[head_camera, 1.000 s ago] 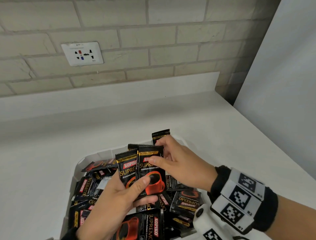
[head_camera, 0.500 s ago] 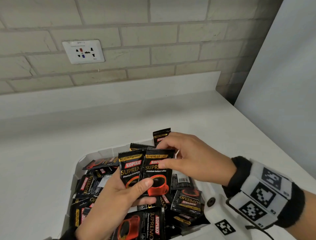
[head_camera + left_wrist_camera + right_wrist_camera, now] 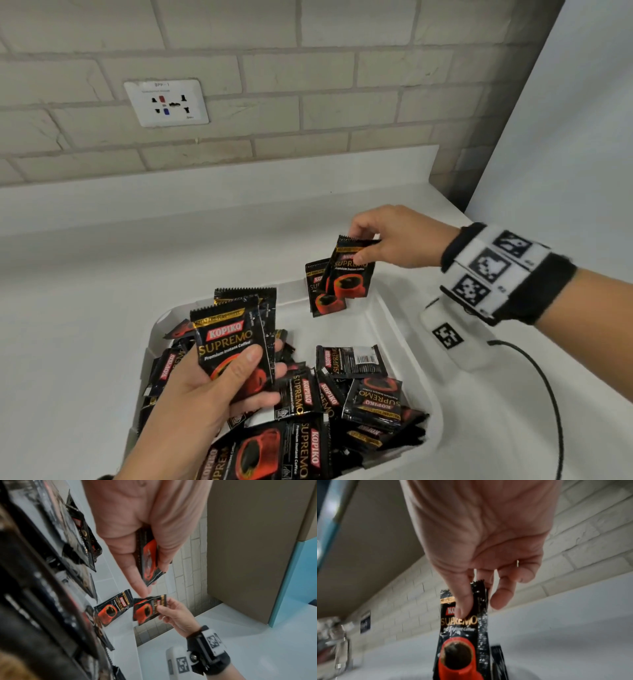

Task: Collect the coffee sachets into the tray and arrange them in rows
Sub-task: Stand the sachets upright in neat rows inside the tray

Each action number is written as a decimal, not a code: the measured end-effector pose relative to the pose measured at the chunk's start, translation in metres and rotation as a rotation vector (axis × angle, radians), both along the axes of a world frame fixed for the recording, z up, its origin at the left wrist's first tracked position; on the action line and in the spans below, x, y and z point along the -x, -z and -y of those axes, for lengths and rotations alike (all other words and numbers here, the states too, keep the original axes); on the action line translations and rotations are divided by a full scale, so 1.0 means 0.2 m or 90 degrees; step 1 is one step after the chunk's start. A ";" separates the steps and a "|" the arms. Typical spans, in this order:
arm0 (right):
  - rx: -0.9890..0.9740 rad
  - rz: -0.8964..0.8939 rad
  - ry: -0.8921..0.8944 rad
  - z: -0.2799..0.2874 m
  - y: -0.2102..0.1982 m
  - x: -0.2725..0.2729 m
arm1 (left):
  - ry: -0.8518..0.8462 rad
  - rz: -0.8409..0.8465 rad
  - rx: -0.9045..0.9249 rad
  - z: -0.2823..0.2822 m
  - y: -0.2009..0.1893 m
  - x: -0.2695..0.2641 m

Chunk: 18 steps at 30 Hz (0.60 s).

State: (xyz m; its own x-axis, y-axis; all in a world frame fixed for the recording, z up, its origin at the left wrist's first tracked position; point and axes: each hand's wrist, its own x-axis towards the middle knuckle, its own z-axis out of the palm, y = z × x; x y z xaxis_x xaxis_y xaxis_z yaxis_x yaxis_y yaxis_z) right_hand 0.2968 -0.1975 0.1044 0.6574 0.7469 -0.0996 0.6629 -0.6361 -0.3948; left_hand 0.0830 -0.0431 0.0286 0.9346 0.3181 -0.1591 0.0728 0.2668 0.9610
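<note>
Right now my right hand (image 3: 397,236) pinches one coffee sachet (image 3: 351,270) by its top edge, thumb on the printed face and fingers behind, so that it hangs upright with its long axis running straight down from my fingertips. Just below and to the left of that hand stands another sachet (image 3: 323,291), leaning against the far wall of the white tray (image 3: 404,346), printed side toward me, its long axis also upright. The one I hold overlaps its right edge in the head view; I cannot tell whether the two touch.

My left hand (image 3: 212,401) is nearer to me and well apart from that corner. It grips a small stack of sachets (image 3: 233,346) fanned upright, thumb across the front one and fingers curled behind. Beneath and to the right of it, the loose pile (image 3: 342,404) lies jumbled in the near half of the tray, sachets pointing every which way.

So the coming move turns on my right hand: the row starts directly under it, and the hanging sachet already shares the standing one's orientation. I judge it needs only to go down beside its neighbour, to the right, faces aligned. The risk is knocking the leaning sachet flat.
</note>
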 end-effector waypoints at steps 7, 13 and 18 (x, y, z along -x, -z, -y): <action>0.196 0.101 -0.067 -0.14 0.14 0.03 | 0.005 -0.017 -0.059 -0.02 -0.03 0.03; 0.215 0.223 -0.119 -0.19 0.20 0.02 | -0.002 -0.002 -0.065 -0.03 -0.04 0.03; 0.226 0.259 -0.144 -0.19 0.23 0.01 | 0.006 -0.028 -0.098 -0.03 -0.03 0.02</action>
